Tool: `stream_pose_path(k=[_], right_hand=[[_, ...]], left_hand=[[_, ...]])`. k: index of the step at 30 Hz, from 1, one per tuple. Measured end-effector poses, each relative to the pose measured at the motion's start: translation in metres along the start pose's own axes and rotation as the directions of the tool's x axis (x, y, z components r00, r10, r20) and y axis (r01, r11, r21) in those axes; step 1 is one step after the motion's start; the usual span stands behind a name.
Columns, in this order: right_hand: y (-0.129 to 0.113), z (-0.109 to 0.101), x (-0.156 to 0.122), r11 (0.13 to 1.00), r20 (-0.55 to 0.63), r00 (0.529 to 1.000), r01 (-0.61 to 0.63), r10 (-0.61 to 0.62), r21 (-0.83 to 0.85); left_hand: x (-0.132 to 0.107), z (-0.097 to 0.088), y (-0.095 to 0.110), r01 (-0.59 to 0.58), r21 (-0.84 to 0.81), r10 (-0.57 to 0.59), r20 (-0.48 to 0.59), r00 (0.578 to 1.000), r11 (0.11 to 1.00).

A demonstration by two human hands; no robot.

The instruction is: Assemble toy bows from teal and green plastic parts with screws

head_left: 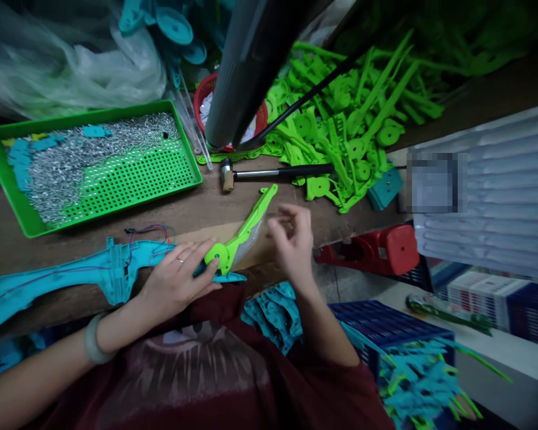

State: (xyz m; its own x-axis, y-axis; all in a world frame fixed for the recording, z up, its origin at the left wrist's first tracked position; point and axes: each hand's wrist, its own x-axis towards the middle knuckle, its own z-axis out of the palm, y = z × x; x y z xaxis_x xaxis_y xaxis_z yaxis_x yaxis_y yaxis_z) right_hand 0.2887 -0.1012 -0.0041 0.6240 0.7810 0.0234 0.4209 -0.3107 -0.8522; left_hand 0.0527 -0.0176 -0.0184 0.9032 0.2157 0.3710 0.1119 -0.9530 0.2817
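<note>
My left hand (pixel 179 269) is closed around the round end of a bright green plastic part (pixel 246 227), whose long arm points away to the upper right. A long blue plastic piece (pixel 67 269) with thin red and dark wires runs out to the left from under that hand; its near end is partly hidden by the fingers. Just right of the green part, my right hand (pixel 293 242) hovers with fingers curled and thumb apart, and nothing shows between them. A hammer (pixel 260 173) with a black grip lies on the bench beyond both hands.
At the left, a green perforated tray (pixel 161 179) holds many small metal pins and blue pieces. A grey post (pixel 242 65) rises before a red basket (pixel 199 95). Green parts (pixel 341 125) are heaped at the back right. Below right stand a red stool (pixel 397 248) and a blue crate (pixel 385 322).
</note>
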Motion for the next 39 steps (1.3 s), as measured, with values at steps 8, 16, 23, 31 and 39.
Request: stream_pose_path(k=[8, 16, 23, 31, 39], right_hand=[[0.0, -0.01, 0.058, 0.681, 0.355, 0.886, -0.458, 0.298, 0.571], [-0.001, -0.015, 0.051, 0.692, 0.298, 0.923, -0.38, 0.242, 0.614], [0.001, -0.015, 0.034, 0.711, 0.344, 0.907, -0.408, 0.243, 0.573], [0.004, -0.003, -0.006, 0.767, 0.491, 0.824, -0.502, 0.283, 0.4], [0.006, -0.01, 0.037, 0.862, 0.213, 0.94, -0.332, 0.267, 0.384]], left_hand=[[-0.009, -0.001, 0.002, -0.032, 0.01, 0.032, -0.052, 0.998, 0.999], [0.062, -0.009, 0.005, 0.524, -0.34, -0.378, 0.411, 0.83, 0.781], [0.085, -0.006, -0.008, 0.637, -0.508, -0.298, 0.595, 0.746, 0.58], [0.08, -0.007, -0.009, 0.601, -0.571, -0.289, 0.545, 0.787, 0.56], [0.078, 0.004, -0.013, 0.545, -0.531, -0.286, 0.493, 0.822, 0.649]])
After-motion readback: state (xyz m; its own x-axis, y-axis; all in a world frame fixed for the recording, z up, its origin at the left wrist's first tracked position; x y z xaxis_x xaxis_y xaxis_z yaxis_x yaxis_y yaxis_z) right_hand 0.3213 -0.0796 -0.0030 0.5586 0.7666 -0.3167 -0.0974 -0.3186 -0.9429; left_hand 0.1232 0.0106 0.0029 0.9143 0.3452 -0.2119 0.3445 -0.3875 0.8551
